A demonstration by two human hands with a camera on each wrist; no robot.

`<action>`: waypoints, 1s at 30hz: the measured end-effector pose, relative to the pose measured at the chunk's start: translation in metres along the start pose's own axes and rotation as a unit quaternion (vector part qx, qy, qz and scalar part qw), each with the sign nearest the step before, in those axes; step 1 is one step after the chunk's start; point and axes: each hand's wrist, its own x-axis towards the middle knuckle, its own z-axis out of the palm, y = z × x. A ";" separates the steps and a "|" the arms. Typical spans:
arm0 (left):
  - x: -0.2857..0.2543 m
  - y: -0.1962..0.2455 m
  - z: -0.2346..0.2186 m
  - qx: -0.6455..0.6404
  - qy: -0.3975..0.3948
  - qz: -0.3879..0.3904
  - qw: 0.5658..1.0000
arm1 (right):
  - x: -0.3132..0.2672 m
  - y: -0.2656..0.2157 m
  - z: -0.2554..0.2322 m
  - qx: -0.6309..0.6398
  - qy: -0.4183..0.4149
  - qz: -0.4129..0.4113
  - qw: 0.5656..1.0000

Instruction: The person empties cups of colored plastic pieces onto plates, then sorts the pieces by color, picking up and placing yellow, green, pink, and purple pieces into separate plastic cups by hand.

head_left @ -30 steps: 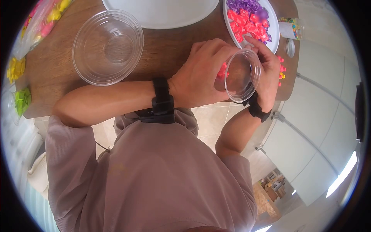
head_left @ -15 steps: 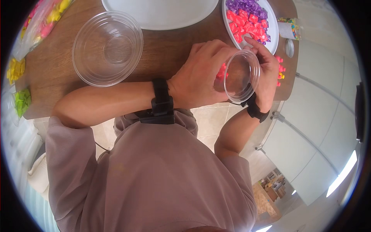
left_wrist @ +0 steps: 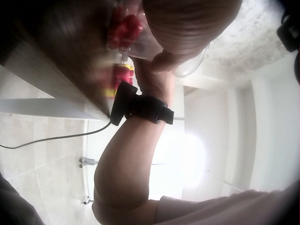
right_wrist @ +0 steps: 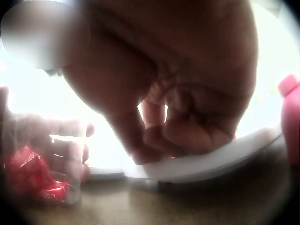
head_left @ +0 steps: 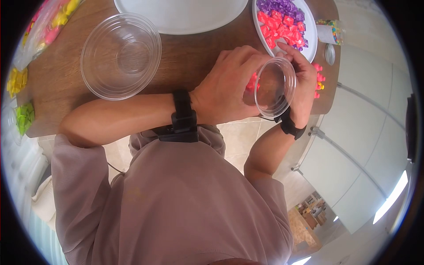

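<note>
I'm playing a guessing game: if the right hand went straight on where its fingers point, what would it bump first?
The right hand would probably meet red pieces on the white plate first; how close they are is unclear.

The cup (head_left: 289, 84) is glossy plastic; the table (head_left: 185, 66) — grained wood; the shirt (head_left: 194, 198) — matt cloth.

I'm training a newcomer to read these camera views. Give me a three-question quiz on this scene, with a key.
1. True or false: the left hand holds the clear cup.
2. What colours are the pieces on the white plate nearest the right hand?
A) yellow and green
B) red and purple
C) blue and orange
3. Fill the gap: in the head view, the wide clear bowl is to the ____ of the cup.

Key: 1. True. 2. B. 3. left.
</note>
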 end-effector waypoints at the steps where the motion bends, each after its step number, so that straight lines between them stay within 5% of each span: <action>1: 0.000 0.000 -0.001 -0.001 -0.002 0.000 1.000 | 0.000 0.001 0.001 0.005 0.003 -0.001 1.000; 30: 0.001 -0.003 0.003 -0.024 -0.001 -0.002 1.000 | -0.002 0.000 0.003 0.007 0.011 -0.020 1.000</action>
